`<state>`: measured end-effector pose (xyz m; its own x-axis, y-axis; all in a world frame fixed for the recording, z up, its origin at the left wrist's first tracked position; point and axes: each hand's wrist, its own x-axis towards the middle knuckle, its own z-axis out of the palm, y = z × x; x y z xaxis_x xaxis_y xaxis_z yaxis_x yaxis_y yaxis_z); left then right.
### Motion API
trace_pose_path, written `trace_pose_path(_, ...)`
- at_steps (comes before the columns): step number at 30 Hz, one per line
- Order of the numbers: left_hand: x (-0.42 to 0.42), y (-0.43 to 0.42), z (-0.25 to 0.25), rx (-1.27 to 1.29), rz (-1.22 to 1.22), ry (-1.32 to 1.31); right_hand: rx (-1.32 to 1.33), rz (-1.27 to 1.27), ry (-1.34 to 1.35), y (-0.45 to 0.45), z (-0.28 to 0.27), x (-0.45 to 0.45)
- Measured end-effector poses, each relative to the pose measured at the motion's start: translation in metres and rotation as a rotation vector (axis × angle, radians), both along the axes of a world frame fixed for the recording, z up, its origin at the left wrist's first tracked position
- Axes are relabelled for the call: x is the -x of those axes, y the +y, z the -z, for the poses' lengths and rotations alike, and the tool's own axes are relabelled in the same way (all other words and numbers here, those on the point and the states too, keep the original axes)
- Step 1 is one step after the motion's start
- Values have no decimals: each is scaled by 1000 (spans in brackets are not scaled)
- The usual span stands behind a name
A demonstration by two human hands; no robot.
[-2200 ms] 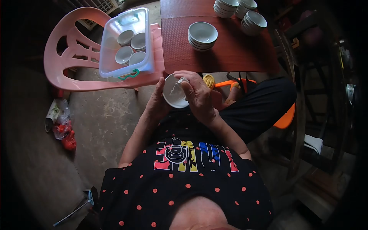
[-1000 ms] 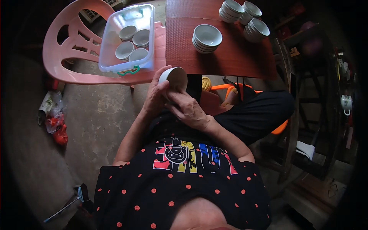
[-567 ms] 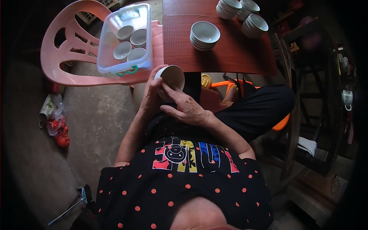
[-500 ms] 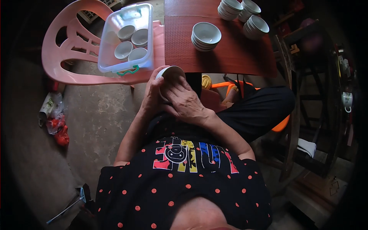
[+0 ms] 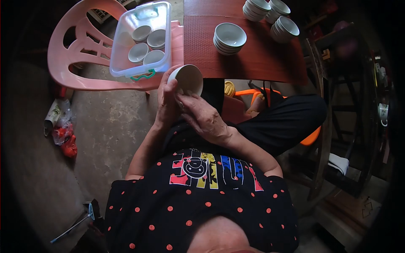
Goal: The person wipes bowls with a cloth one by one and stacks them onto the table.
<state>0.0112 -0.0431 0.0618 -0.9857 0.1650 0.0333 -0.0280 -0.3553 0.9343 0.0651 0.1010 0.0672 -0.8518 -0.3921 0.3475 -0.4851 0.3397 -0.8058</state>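
Observation:
A white bowl [image 5: 188, 79] is tilted up above my lap, just short of the table edge. My left hand [image 5: 167, 97] is closed around its left side, with the thumb near the rim. Against the bowl's near rim lies my right hand [image 5: 207, 115], its fingers stretched out and the fingertips touching the bowl. Part of the fingers and the underside of the bowl are hidden. Just beyond, a clear plastic box [image 5: 120, 50] with green latches holds several small bowls [image 5: 138, 53]. On the red table [image 5: 198, 55] stands a stack of white bowls [image 5: 230, 38].
More bowl stacks [image 5: 284, 29] stand at the table's far right. The box rests on a pink plastic chair [image 5: 59, 55] to the left. Plastic bags [image 5: 67, 137] lie on the floor at left. A dark wooden frame [image 5: 322, 105] rises at right.
My right hand's fingers have come out of the bowl's inside and back toward me, down to its near rim. My left hand still holds the bowl, now showing more of its inside.

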Motion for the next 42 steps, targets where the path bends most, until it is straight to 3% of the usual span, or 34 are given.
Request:
trace_pose_path(2, 3, -6, 3, -84, 92, -122, -249, 71, 349, 7, 10, 8)
trace_pose_path(5, 3, -3, -1, -196, 152, -231, -392, 140, 491, 18, 17, 15)
trace_pose_path(10, -3, 3, 1, -155, 177, -41, -26, 183, 299, 5, -3, 14)
trace_pose_path(13, 2, -6, 6, -149, 205, 19, -97, 146, 283, 1, 7, 6)
trace_pose_path(16, 8, -16, 11, -56, 280, -52, -258, 121, 436, 13, 16, 10)
trace_pose_path(18, 9, -17, 14, -77, 324, -286, -337, 104, 508, 17, 15, 13)
trace_pose_path(21, 3, -7, 10, -56, 256, -124, -253, 116, 431, 15, 9, 14)
trace_pose_path(22, 0, -3, 5, 158, 194, -35, -121, 129, 289, 14, 4, 12)
trace_pose_path(24, 1, -3, 16, 189, 177, 33, 37, 161, 117, 7, 2, 8)
trace_pose_path(28, 6, -13, 21, 225, 194, 32, -10, 139, 162, 4, 11, 5)
trace_pose_path(30, 10, -16, 26, 167, 252, -92, -300, 149, 447, 10, 7, 7)
trace_pose_path(34, 6, -7, 32, 17, 225, -76, -268, 154, 424, 11, 5, 10)
trace_pose_path(36, -1, 0, 16, 195, 166, 45, -14, 137, 65, 6, 1, 8)
trace_pose_path(37, -1, 2, 21, 147, 114, 42, 83, 132, -66, 2, -3, 5)
trace_pose_path(40, 3, -7, 18, 103, 107, 28, 30, -6, -37, 6, 2, 3)
trace_pose_path(42, 6, -12, 24, 117, 114, 9, -263, 8, 150, 18, 1, 10)
